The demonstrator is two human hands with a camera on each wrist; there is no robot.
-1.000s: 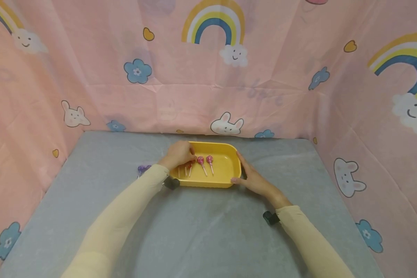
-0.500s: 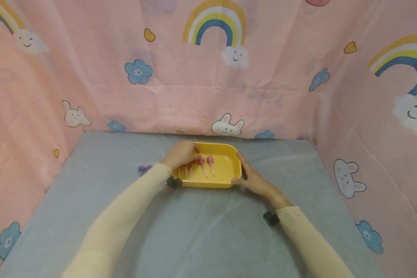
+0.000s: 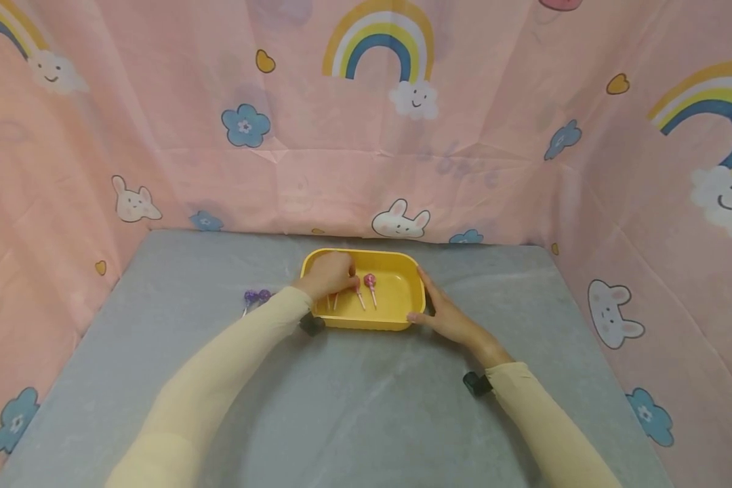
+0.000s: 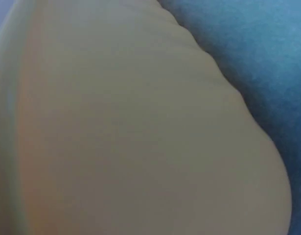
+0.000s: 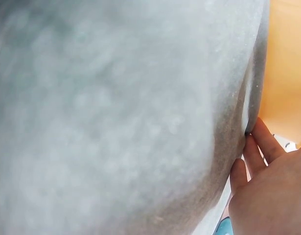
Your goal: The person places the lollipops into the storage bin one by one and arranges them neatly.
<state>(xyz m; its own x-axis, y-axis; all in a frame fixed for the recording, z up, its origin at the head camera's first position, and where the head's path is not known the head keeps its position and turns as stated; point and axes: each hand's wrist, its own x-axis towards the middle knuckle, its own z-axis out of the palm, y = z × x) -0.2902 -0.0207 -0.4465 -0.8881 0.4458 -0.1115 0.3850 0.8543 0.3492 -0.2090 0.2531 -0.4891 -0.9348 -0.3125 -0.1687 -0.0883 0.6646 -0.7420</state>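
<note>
In the head view my left hand (image 3: pixel 328 272) reaches into a yellow plastic box (image 3: pixel 396 324). Its fingertips pinch the head of a pink lollipop (image 3: pixel 360 301), whose stick shows below them. To the right of it lies another pink lollipop (image 3: pixel 372 290) on the box floor. Sticks of further lollipops (image 3: pixel 335 302) show beside my left hand, their heads hidden by it. My right hand (image 3: pixel 446 318) rests on the box's right end with fingers extended, thumb at the front rim. In the right wrist view, those fingers (image 5: pixel 265 142) lie beside the orange-looking box wall (image 5: pixel 285 63).
Purple lollipops (image 3: pixel 257 296) lie on the grey tabletop (image 3: pixel 366 407) to the left of the box, partly behind the left forearm. A pink printed curtain (image 3: pixel 341 176) closes off the back and sides. Sleeve cloth (image 4: pixel 140 122) fills most of the left wrist view.
My left hand has moved a little to the right inside the box, onto the head of a pink lollipop, uncovering the box's left rim. The right hand and the box stay put.
</note>
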